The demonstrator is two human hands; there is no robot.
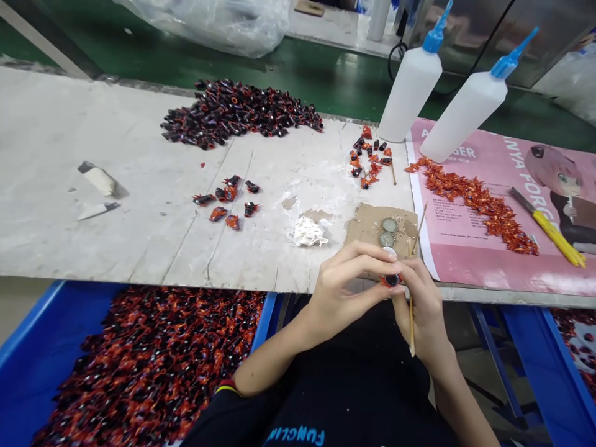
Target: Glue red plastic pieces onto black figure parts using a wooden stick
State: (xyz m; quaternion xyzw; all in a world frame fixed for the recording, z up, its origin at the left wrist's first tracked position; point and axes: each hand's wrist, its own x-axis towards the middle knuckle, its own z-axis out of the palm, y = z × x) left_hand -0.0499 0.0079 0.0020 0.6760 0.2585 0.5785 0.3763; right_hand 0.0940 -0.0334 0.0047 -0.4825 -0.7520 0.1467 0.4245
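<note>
Near the table's front edge, my left hand [342, 279] pinches a small black-and-red plastic part [392, 280] between thumb and fingers. My right hand [421, 304] is closed against it from the other side, with a thin wooden stick [411, 323] held upright along its fingers. Its fingertips meet the part, and my fingers cover much of it. Just beyond them lies a piece of brown cardboard [361, 222] bearing small round grey caps [389, 225]. A second thin stick [421, 226] leans at the cardboard's right edge. Left of it sits a crumpled white tissue [310, 231].
Two white squeeze bottles [412, 93] with blue nozzles stand behind. Orange-red pieces [479, 202] cover part of a pink sheet [465, 261], beside a yellow-handled tool [554, 233]. Black parts [237, 112] are heaped at the back. Below left, a blue bin [69, 304] holds many parts.
</note>
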